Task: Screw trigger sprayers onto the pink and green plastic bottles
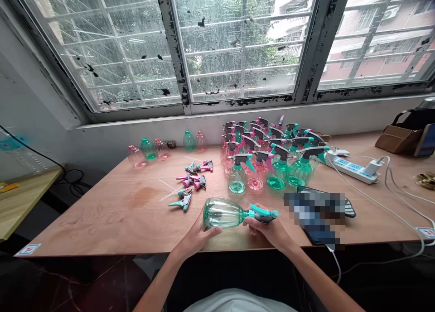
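A green, see-through spray bottle (223, 213) lies sideways in the air above the front of the table, its trigger head (263, 213) pointing right. My left hand (199, 235) is wrapped round its base. With the fingers of my right hand (267, 230) I grip the collar and trigger head. Beyond the bottle, to the left, lie several loose trigger heads, among them a teal and grey one (183, 200) and pink ones (194, 181). Thin clear tubes (170, 192) lie beside them.
Several assembled spray bottles (255, 176) stand in a cluster at the back right. Headless bottles (189, 141) line the wall at the back left. Phones (319, 230), a power strip (353, 166) with white cables and a brown case (399, 137) occupy the right side.
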{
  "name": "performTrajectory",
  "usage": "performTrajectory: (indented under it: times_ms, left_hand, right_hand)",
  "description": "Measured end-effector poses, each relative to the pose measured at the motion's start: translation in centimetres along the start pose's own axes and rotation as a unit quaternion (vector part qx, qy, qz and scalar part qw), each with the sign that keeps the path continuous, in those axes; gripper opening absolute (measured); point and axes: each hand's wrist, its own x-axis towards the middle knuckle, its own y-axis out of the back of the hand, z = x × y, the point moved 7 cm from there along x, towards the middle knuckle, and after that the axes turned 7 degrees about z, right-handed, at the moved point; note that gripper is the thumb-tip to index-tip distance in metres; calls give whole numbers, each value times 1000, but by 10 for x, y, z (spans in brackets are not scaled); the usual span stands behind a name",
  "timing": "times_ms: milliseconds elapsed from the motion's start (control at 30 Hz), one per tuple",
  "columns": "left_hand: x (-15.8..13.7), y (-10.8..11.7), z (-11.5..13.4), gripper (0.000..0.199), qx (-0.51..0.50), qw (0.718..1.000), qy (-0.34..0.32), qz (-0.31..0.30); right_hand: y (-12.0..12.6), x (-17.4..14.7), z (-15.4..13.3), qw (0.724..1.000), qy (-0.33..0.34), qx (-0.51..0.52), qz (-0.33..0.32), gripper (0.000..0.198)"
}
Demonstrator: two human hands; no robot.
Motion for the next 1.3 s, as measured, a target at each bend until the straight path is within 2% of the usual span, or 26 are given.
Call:
performTrajectory:
  times_ms: [100,367,433,533,600,767,833,1033,1233,1300]
  left_hand:
    - [0,-1,2,86,3,1000,3,-5]
    - [-1,0,-4,113,-5,1000,2,6]
    - [-1,0,-1,106,-4,1000,6,5]
    - [-1,0,5,84,1,1000,11,5]
    - [-1,0,5,80,2,1000,14,5]
    - [0,0,-4,107,-10,1000,10,10]
    - [0,0,-4,112,-13,1000,7,10]
    - [0,0,3,79,-13,1000,14,3]
    - [-2,-2,1,107,-25,1000,6,8]
    - [-1,-1,1,110,-27,1000,2,9]
  right_hand:
    - [0,0,0,1000,-1,1,0,29]
    - [-2,-1,-7,1000,0,-12,-4,29]
    - [-3,-1,-9,1000,2,-14,-6,29]
    - [-4,-2,-9,1000,3,-15,-7,29]
    - [-3,-2,-8,1000,1,-16,-5,30]
    - [-3,0,-8,1000,0,-15,-3,31]
    - [-3,0,-8,1000,-1,-12,-5,31]
    - [-4,0,-8,1000,-7,-9,0,33]
    - [-4,0,-11,1000,-10,-12,7,34]
    - [-4,0,-11,1000,-14,-12,10,35]
